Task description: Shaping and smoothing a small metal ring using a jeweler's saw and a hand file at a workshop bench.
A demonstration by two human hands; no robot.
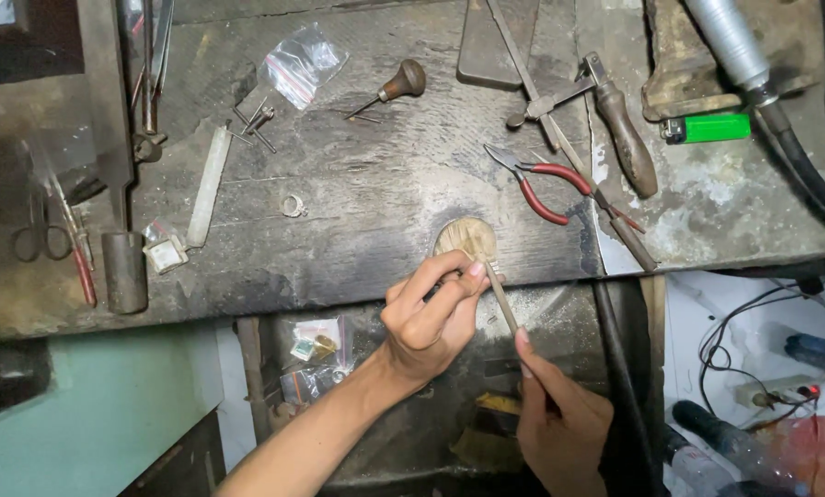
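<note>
The left hand (428, 317) is at the front edge of the bench (357, 212), fingers pinched closed on sth very small; what it is, I cannot tell, it is hidden by the fingertips. The pinch rests against the peg (466, 238), a worn pale wood piece at the bench edge. The right hand (559, 419) is lower & to the right, below the bench edge, and grasps a thin file (502, 299) by its lower end, forefinger laid along it. The file goes up-left and its tip meets the left fingertips, just at the peg.

On the bench, near the peg to the right, lie red pliers (546, 184). Further back there is a brown-handled tool (626, 133), a green lighter (711, 127) and a graver (396, 87) w/ round wood knob. To the left, well apart from the hands: a small ring (293, 205), a white stick (210, 184), a clear bag (302, 63) and scissors (42, 235). Below the bench, beside the left wrist, more small bags (316, 354) hang or lie; which one, I cannot tell.
</note>
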